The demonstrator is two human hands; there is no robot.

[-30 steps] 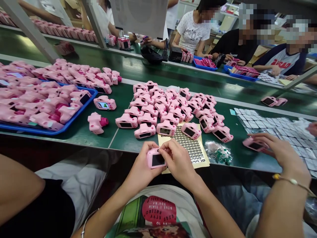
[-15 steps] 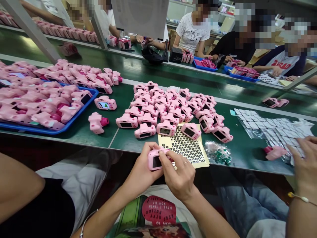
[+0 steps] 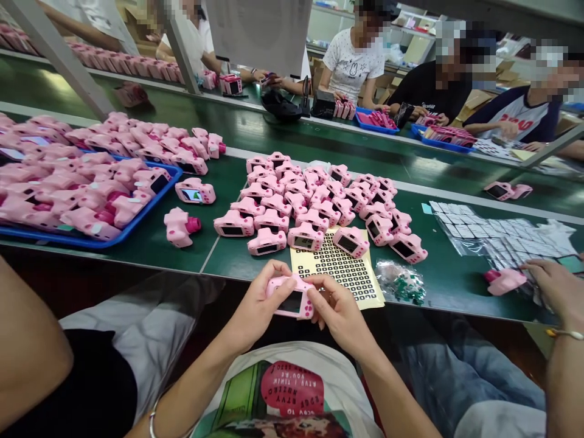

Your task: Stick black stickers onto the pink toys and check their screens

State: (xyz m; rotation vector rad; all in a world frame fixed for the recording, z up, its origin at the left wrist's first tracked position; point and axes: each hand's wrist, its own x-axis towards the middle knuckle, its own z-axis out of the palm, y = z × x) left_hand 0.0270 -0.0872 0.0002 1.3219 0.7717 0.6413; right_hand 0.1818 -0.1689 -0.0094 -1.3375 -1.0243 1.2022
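Observation:
A pink toy camera (image 3: 292, 299) is held between my two hands in front of the bench edge, its dark screen and pink buttons facing me. My left hand (image 3: 260, 298) grips its left end, with the thumb lying over the top of the screen. At the right end, my right hand (image 3: 335, 307) is closed on it, thumb and fingers near the buttons. Just beyond lies a cream sheet of small black-and-white square stickers (image 3: 344, 274), partly peeled. Several more pink cameras (image 3: 305, 236) crowd the bench behind it, a few resting on the sheet.
At left stands a blue tray (image 3: 150, 210) heaped with pink cameras. A clear bag of green and white bits (image 3: 406, 283) lies right of the sheet. Farther right, a neighbour's hand (image 3: 556, 286) reaches by sheets of white labels (image 3: 502, 231). Co-workers sit across the conveyor (image 3: 255, 125).
My right hand has shifted from over the screen to the camera's right end, uncovering the buttons. My left thumb now lies across the screen's upper part. The neighbour's hand at right has moved lower.

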